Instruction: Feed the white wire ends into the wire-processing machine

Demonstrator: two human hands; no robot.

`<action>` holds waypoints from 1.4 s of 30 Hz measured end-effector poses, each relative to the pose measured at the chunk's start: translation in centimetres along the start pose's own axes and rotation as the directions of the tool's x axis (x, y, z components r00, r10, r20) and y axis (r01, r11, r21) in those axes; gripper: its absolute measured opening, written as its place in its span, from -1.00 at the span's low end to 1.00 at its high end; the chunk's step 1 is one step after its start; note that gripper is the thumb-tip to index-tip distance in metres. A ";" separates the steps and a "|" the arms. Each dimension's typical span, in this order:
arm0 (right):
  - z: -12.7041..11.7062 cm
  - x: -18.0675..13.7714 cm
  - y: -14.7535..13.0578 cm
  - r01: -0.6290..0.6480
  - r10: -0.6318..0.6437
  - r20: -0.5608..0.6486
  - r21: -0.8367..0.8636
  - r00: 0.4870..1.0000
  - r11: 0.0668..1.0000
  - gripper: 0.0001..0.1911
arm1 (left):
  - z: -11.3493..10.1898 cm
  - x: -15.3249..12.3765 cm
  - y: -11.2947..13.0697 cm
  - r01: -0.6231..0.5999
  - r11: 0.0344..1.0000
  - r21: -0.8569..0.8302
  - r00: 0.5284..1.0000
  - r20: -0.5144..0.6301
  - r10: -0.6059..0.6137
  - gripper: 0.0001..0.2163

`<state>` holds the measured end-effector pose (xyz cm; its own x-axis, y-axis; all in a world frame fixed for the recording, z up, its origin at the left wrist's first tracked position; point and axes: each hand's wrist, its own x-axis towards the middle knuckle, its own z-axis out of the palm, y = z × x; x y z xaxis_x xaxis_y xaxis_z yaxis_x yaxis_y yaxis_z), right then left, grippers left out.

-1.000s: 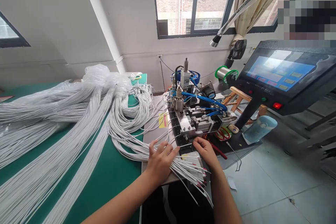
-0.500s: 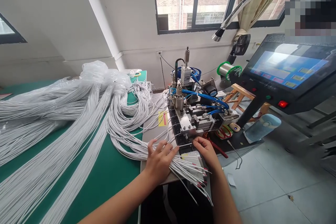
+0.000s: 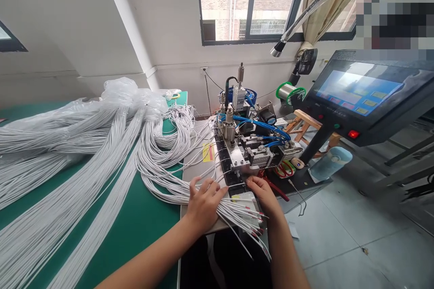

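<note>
A thick bundle of white cables [image 3: 237,211] runs under my left hand [image 3: 204,203], its loose ends fanned out toward my lap, some with reddish tips. My left fingers curl over the bundle, and the thumb and forefinger hold one single white cable [image 3: 235,185] that lies across the front of the machine [image 3: 237,162]. At the far end of that cable, my right hand [image 3: 262,190] is closed in a pinch just below the machine's metal head. The cable's very tip is hidden by my right fingertips.
Long white cable bundles [image 3: 101,180] cover the green table [image 3: 142,244] at left, partly in clear plastic. Right of the machine are red-handled pliers [image 3: 276,188], a blue cylindrical container [image 3: 330,165] and a control screen [image 3: 361,92]. A solder-like wire spool [image 3: 290,92] stands behind.
The whole view has shifted slightly to the right. Both hands keep nearly the same places on the cables and at the machine.
</note>
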<state>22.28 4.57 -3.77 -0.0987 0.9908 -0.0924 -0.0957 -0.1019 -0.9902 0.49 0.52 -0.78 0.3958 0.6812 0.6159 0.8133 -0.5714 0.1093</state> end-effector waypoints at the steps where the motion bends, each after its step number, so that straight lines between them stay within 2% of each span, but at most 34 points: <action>1: -0.2 -0.1 0.0 0.027 -0.027 0.000 -0.045 1.000 0.999 -0.59 | 0.0 0.0 0.0 -0.001 1.000 -0.006 1.000 0.001 0.001 -0.65; 5: -1.2 -1.0 -0.3 0.142 -0.155 -0.038 -0.241 0.987 0.960 -0.58 | 0.0 0.0 -0.1 -0.011 1.000 -0.019 1.000 -0.008 0.011 -0.67; 8: -2.0 -2.2 -1.3 0.169 -0.194 -0.046 -0.326 0.980 0.930 -0.61 | -0.1 0.0 -0.1 -0.017 1.000 -0.010 1.000 -0.001 0.017 -0.67; 14: -2.4 -5.1 -4.4 0.208 -0.165 0.133 -0.452 0.977 0.868 -0.68 | -0.1 0.0 -0.2 -0.015 1.000 -0.006 1.000 -0.007 0.015 -0.67; 17: -2.2 -5.7 -5.2 0.249 -0.141 0.239 -0.514 0.961 0.821 -0.71 | -0.2 0.1 -0.2 -0.022 0.999 -0.033 1.000 -0.014 0.022 -0.69; 19: -2.0 -5.8 -5.3 0.280 -0.153 0.268 -0.541 0.951 0.793 -0.71 | -0.3 0.2 -0.1 -0.027 0.999 -0.046 0.999 -0.026 0.026 -0.72; 21: -1.8 -5.7 -5.2 0.300 -0.201 0.234 -0.540 0.951 0.787 -0.70 | -0.4 0.2 0.0 -0.035 0.998 -0.049 0.999 -0.035 0.033 -0.76; 24: -1.3 -5.0 -4.7 0.283 -0.261 0.116 -0.511 0.958 0.812 -0.70 | -0.6 0.3 0.1 -0.056 0.998 -0.039 0.998 -0.043 0.054 -0.78; 33: 0.6 -3.0 -2.8 0.196 -0.240 -0.113 -0.307 0.964 0.932 -0.65 | -0.4 0.2 0.0 -0.061 0.998 -0.033 0.998 -0.038 0.059 -0.81; 38: 1.6 -2.9 -3.2 0.249 -0.293 -0.122 -0.285 0.948 0.926 -0.68 | -0.1 0.0 -0.2 -0.108 0.993 -0.051 0.993 -0.061 0.105 -0.81; 42: 1.3 -3.3 -3.6 0.244 -0.264 -0.046 -0.259 0.963 0.935 -0.69 | 0.0 0.0 -0.2 -0.099 0.993 -0.059 0.994 -0.056 0.096 -0.81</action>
<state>21.65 1.60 0.24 -0.0244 0.9856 0.1675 0.1429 0.1692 -0.9752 0.31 0.65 -0.79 0.4477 0.5966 0.6660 0.7437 -0.6620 0.0932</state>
